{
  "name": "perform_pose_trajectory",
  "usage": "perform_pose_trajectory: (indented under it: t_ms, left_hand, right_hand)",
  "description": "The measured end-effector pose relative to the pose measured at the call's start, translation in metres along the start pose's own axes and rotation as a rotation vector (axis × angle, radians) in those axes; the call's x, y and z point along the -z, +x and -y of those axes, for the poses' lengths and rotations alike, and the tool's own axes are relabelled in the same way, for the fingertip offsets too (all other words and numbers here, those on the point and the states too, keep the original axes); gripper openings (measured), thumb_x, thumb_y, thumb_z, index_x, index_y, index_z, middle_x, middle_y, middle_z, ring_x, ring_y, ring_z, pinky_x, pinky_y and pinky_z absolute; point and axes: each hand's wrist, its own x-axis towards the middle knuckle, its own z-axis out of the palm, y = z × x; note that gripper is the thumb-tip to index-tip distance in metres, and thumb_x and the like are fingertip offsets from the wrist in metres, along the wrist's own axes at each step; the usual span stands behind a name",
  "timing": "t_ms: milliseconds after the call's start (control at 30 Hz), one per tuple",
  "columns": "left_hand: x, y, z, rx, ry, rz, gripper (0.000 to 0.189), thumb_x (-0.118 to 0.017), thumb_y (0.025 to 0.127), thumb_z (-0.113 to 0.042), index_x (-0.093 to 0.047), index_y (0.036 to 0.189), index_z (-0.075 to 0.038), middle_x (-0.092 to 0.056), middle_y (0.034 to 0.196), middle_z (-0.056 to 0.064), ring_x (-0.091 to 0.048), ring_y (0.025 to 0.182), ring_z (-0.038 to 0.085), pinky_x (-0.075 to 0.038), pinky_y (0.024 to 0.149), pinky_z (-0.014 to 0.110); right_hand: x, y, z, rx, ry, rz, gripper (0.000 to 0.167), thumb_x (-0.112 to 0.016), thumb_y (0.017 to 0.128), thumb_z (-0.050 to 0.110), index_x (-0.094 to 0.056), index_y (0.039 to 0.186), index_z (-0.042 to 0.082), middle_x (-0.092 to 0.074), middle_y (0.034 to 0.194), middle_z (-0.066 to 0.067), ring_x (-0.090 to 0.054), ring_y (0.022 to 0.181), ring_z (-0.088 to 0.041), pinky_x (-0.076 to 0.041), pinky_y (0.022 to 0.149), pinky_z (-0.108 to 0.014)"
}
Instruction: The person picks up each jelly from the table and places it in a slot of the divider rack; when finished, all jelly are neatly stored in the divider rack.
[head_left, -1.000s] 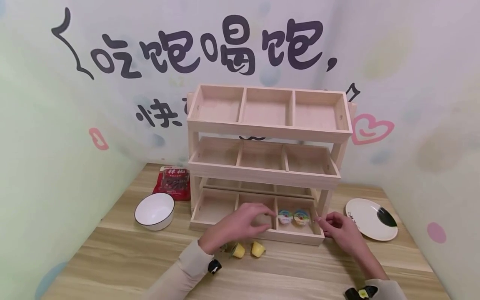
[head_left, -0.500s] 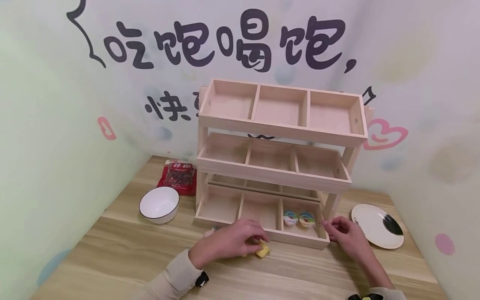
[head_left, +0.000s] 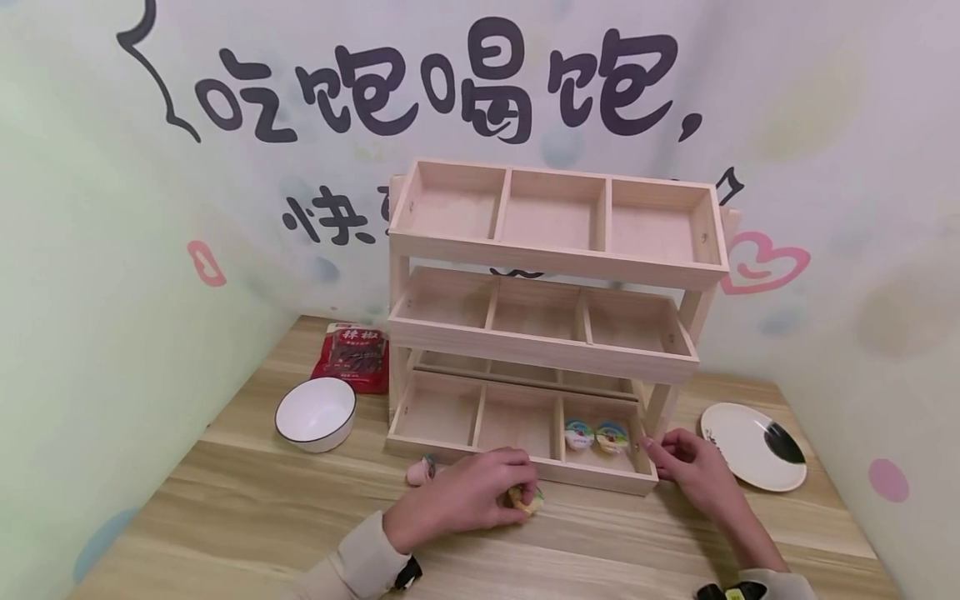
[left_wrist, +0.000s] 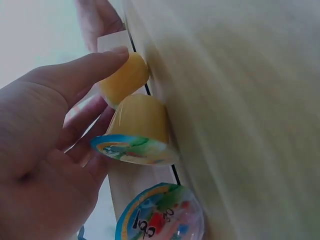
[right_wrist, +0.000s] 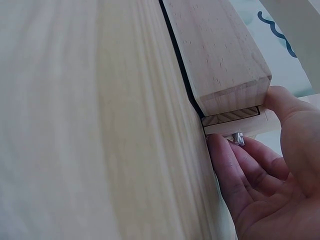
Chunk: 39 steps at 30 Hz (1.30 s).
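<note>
Head view shows the left hand (head_left: pixel 476 490), thumb and fingers drawn close, pinching a yellow cup (head_left: pixel 528 502) just in front of the wooden rack (head_left: pixel 558 261), while the right hand (head_left: pixel 696 468), fingers curled, holds the rack's lower right end. Pick-up seems in hand; next probably calls for a gentle lift.

Matt wooden rack (head_left: pixel 555 262), glossy plastic cups (left_wrist: pixel 129 80)
</note>
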Motion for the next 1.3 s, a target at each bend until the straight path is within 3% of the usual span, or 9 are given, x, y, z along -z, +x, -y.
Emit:
perform_pose_trajectory:
  t_ms: [167, 333, 567, 767, 1000, 1300]
  left_hand:
    - [0.001, -0.002, 0.001, -0.008, -0.030, 0.005, 0.033, -0.092, 0.087, -0.041, -0.064, 0.097, -0.027, -0.064, 0.112, -0.015, -0.060, 0.101, -0.002, -0.047, 0.085, 0.008]
    - [0.008, -0.002, 0.006, -0.009, -0.158, 0.049, 0.029, -0.091, 0.089, -0.038, -0.071, 0.103, -0.024, -0.068, 0.111, -0.013, -0.063, 0.098, 0.001, -0.047, 0.085, 0.008]
    - [0.013, -0.002, 0.010, 0.016, -0.263, 0.108, 0.033, -0.089, 0.092, -0.032, -0.075, 0.120, -0.022, -0.074, 0.118, -0.011, -0.065, 0.102, -0.002, -0.057, 0.093, 0.018]
    - [0.011, -0.001, 0.007, 0.016, -0.258, 0.107, 0.036, -0.090, 0.091, -0.030, -0.076, 0.122, -0.019, -0.074, 0.122, -0.007, -0.065, 0.111, -0.002, -0.054, 0.100, 0.016]
    - [0.010, 0.001, 0.002, 0.063, -0.218, 0.124, 0.040, -0.090, 0.091, -0.034, -0.077, 0.125, -0.018, -0.071, 0.123, -0.007, -0.063, 0.110, -0.002, -0.051, 0.098, 0.012]
    - [0.012, 0.003, 0.003, 0.019, -0.210, 0.076, 0.035, -0.087, 0.094, -0.033, -0.078, 0.123, -0.015, -0.078, 0.115, -0.008, -0.065, 0.102, -0.007, -0.052, 0.091, 0.009]
  right_hand:
    - [0.001, -0.001, 0.002, 0.016, -0.002, 0.001, 0.050, -0.075, 0.102, 0.046, -0.069, 0.118, -0.001, -0.077, 0.102, -0.008, -0.072, 0.084, -0.005, -0.064, 0.074, -0.024]
    - [0.001, -0.002, 0.003, 0.017, 0.004, 0.001, 0.050, -0.076, 0.102, 0.045, -0.069, 0.117, -0.002, -0.077, 0.102, -0.009, -0.072, 0.084, -0.006, -0.064, 0.074, -0.024]
    - [0.002, -0.003, 0.004, -0.006, 0.006, 0.006, 0.052, -0.076, 0.102, 0.047, -0.068, 0.118, -0.002, -0.076, 0.102, -0.009, -0.072, 0.085, -0.007, -0.064, 0.075, -0.024]
    - [0.002, -0.004, 0.002, -0.019, 0.003, 0.004, 0.053, -0.075, 0.102, 0.049, -0.068, 0.120, -0.001, -0.075, 0.103, -0.008, -0.073, 0.085, -0.007, -0.064, 0.075, -0.023]
    - [0.002, -0.004, 0.003, -0.012, 0.017, -0.003, 0.052, -0.075, 0.102, 0.047, -0.068, 0.119, -0.002, -0.075, 0.102, -0.008, -0.073, 0.085, -0.006, -0.064, 0.075, -0.024]
    - [0.001, -0.003, 0.004, -0.011, 0.022, 0.003, 0.054, -0.075, 0.102, 0.047, -0.067, 0.120, -0.003, -0.075, 0.105, -0.010, -0.072, 0.086, -0.007, -0.064, 0.075, -0.023]
